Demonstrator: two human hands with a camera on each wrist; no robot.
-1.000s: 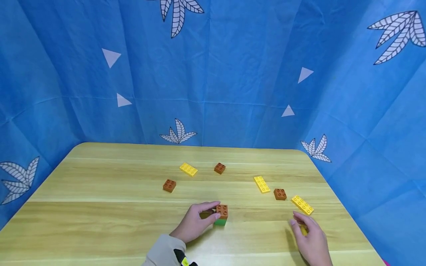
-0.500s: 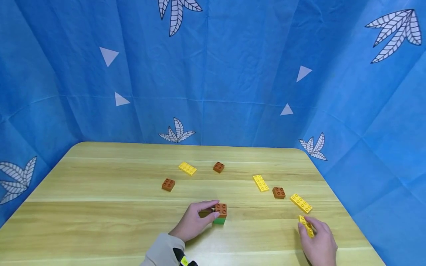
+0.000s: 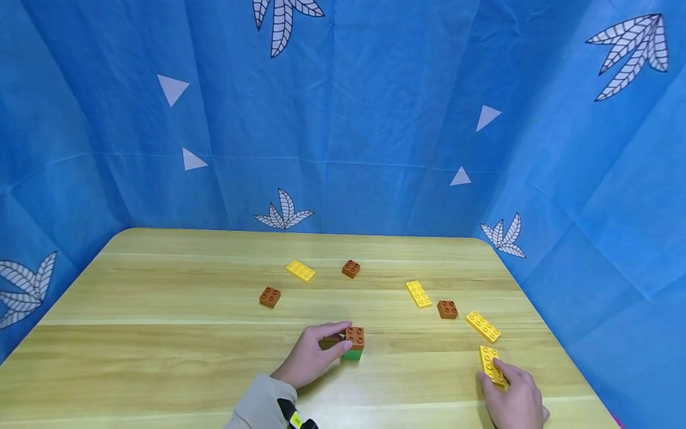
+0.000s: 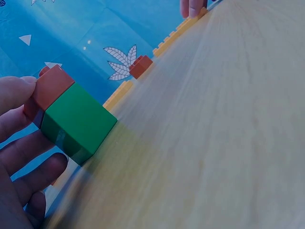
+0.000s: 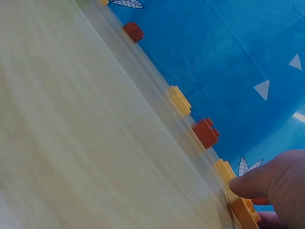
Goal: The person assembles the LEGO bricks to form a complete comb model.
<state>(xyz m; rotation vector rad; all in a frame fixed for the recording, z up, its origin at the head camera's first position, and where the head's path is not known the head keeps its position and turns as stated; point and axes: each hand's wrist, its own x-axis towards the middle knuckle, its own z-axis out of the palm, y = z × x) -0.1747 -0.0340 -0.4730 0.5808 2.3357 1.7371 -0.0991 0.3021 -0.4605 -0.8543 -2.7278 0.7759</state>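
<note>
My left hand (image 3: 313,357) pinches a small brown brick (image 3: 355,336) between thumb and fingers. That brick sits on top of a green brick (image 3: 352,354), which stands on the wooden table; the left wrist view shows the green brick (image 4: 80,125) as the taller one. At the right, my right hand (image 3: 513,398) holds a flat yellow eight-stud brick (image 3: 488,357) by its near end, thumb at its left edge and fingertips over its studs. In the right wrist view the thumb (image 5: 255,181) overlaps this yellow brick (image 5: 244,212).
Just beyond the right hand lies another flat yellow brick (image 3: 483,326), then a brown brick (image 3: 447,309) and a yellow one (image 3: 418,294). Farther left are a brown brick (image 3: 351,269), a yellow brick (image 3: 301,271) and a brown brick (image 3: 270,297). A blue curtain (image 3: 375,119) hangs behind the table.
My right hand has shifted right and a little nearer to me, so more of the yellow brick shows out of its fingers. The left hand keeps its hold on the stacked bricks.
</note>
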